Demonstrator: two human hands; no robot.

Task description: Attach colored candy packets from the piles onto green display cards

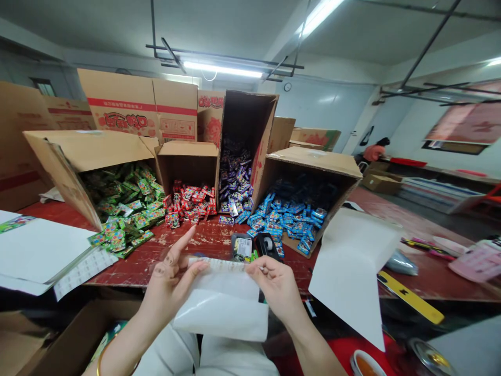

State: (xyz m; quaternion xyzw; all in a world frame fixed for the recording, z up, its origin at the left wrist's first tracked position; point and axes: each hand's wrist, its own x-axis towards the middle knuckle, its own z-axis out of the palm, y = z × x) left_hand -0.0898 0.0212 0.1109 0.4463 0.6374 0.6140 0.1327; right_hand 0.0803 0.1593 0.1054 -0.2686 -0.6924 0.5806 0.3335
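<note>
Low in front of me, a white glossy sheet of labels (223, 316) hangs between both hands, with a row of small print along its top edge. My left hand (172, 274) pinches the top left corner under the thumb, its index finger stretched upward. At the top right corner, my right hand (276, 282) grips the sheet between thumb and fingertips. Just beyond the sheet lie a small clear box with a printed label (242, 247) and a black tape dispenser (269, 245).
Tipped cartons hold green packets (133, 198), red packets (190, 202), purple packets (235, 180) and blue packets (289, 214) on the red table (176, 245). White sheets (35, 250) lie left; a folded white sheet (348, 261) and yellow strip (410, 297) lie right. A person (374, 151) sits far right.
</note>
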